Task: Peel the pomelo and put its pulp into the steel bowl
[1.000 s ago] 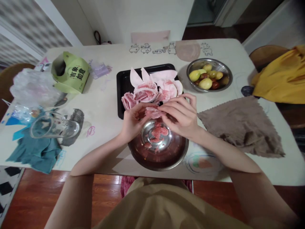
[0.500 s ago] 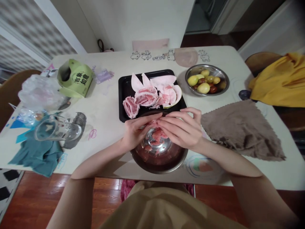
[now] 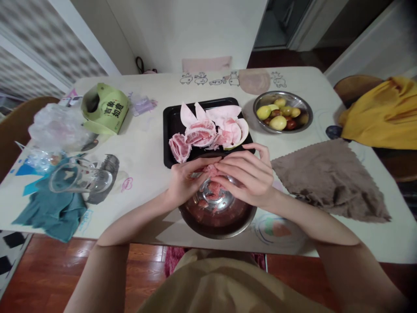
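Between the fingertips of both hands is a small piece of pink pomelo flesh (image 3: 211,169), partly hidden by the fingers. My left hand (image 3: 185,180) pinches it from the left, and my right hand (image 3: 249,176) grips it from the right with fingers bent together. Both are over the far part of a steel bowl (image 3: 216,228). Loose bits of pink pulp (image 3: 214,189) lie in the bowl's bottom. Just behind it, a black tray (image 3: 170,117) carries pomelo segments (image 3: 200,132) and pale peel pieces (image 3: 224,112).
A smaller steel bowl (image 3: 309,115) of green and brown fruit stands back right. On the right lies a brown cloth (image 3: 329,178). To the left are a glass jug (image 3: 76,176), a teal cloth (image 3: 54,213), a green box (image 3: 106,108) and a clear plastic bag (image 3: 54,126).
My right hand's fingers have shifted slightly down and apart, so more of the pink piece shows. My left hand has stayed nearly in place. The whole view has tilted a little.
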A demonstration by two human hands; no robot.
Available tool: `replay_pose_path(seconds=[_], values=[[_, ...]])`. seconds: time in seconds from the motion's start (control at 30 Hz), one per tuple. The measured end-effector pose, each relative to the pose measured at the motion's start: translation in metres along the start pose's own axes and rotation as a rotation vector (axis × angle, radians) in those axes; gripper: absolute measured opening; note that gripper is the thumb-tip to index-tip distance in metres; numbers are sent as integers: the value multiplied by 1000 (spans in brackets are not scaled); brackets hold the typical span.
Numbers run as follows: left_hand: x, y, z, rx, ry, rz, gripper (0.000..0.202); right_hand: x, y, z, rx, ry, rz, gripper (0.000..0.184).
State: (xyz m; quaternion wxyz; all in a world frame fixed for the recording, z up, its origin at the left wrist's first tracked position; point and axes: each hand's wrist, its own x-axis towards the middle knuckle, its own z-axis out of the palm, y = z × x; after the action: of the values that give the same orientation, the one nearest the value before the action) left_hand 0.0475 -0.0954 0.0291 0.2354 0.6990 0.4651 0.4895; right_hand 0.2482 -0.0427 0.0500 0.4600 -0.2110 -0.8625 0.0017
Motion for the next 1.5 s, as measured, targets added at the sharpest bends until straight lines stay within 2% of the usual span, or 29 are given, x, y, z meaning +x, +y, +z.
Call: replay_pose_path(seconds=[0.17,0.37,0.57,0.73,0.93,1.07,1.27,1.5], values=[[0,3,-1,68,-25,35,28,-4,3,-3,71,1,-42,9],[8,-1,-9,-10,-97,153,26,0,5,-13,300,-54,101,17],[14,-7,-11,-138,-124,184,25,6,7,-17,424,-80,199,18],[15,-8,-9,-240,-95,144,17,5,9,-15,452,-61,317,16],[15,-9,-8,-332,-11,14,13,3,11,-13,465,25,360,16],[12,-6,-4,-370,18,-33,12,4,11,-14,443,30,405,12],[6,-1,6,-263,2,-150,40,0,6,-11,423,49,408,17],[6,-6,4,-174,15,-41,12,-1,3,-13,386,2,396,22]])
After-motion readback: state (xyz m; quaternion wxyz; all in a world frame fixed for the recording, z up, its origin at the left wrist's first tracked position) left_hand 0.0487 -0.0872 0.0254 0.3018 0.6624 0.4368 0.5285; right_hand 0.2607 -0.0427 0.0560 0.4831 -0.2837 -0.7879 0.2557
